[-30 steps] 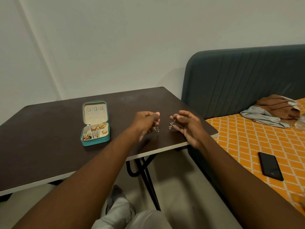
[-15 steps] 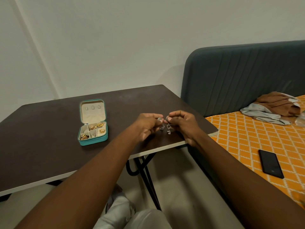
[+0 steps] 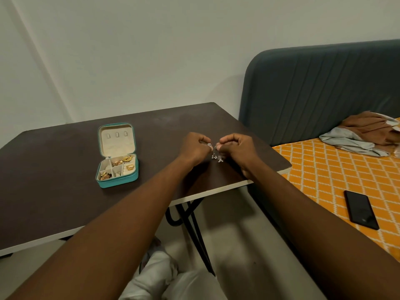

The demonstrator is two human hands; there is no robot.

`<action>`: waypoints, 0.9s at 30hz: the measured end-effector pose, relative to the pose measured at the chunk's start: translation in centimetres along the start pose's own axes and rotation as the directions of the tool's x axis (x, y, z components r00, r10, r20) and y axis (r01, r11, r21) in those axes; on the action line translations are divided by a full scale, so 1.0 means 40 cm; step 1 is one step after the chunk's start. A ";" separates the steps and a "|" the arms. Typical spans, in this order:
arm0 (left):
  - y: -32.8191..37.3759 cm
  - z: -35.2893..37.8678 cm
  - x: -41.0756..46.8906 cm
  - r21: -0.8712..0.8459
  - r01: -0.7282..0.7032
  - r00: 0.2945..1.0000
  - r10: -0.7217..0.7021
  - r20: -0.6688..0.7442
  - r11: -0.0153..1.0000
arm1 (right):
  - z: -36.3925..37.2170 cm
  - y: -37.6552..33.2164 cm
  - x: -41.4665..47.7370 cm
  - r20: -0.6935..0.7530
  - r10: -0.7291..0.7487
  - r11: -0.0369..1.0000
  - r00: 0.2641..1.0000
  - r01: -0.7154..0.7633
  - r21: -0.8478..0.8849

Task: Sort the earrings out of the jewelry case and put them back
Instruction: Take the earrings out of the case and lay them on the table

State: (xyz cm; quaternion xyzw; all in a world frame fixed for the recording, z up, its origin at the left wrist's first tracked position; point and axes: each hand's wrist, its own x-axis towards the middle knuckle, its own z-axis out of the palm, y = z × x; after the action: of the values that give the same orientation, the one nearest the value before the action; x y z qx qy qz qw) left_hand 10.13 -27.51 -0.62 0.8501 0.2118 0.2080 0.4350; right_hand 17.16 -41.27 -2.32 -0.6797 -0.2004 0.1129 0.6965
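A small teal jewelry case point(image 3: 118, 180) lies open on the dark table point(image 3: 54, 180), lid up, with several gold pieces in its cream compartments. To its right, above the table near the right end, my left hand point(image 3: 193, 149) pinches a silver dangling earring point(image 3: 213, 155). My right hand point(image 3: 237, 148) pinches a matching silver earring point(image 3: 220, 158). The two hands are almost touching, fingertips facing each other, and the earrings hang side by side between them.
A bed with an orange patterned sheet point(image 3: 324, 174) and a dark padded headboard point(image 3: 320, 87) stands right of the table. A black phone point(image 3: 361, 210) and folded clothes point(image 3: 365, 133) lie on it. The table's black metal legs point(image 3: 190, 226) and my knees are below.
My hands, each holding an earring, came together from a hand's width apart until the two earrings hang next to each other. The case has not moved.
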 end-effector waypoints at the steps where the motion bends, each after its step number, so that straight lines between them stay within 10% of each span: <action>1: -0.002 0.004 0.006 0.032 -0.006 1.000 0.006 0.004 0.999 | 0.001 0.000 0.005 0.003 0.001 1.000 1.000 -0.001 -0.025; 27: -0.025 0.020 0.081 0.102 0.019 0.994 -0.008 -0.109 0.995 | 0.031 0.010 0.071 -0.089 -0.090 0.973 0.992 0.068 -0.220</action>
State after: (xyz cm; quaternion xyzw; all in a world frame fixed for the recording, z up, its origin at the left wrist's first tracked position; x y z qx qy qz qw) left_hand 13.05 -25.76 -1.34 0.8573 0.2515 0.2398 0.3798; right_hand 19.20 -38.92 -2.36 -0.7478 -0.2037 0.0288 0.6312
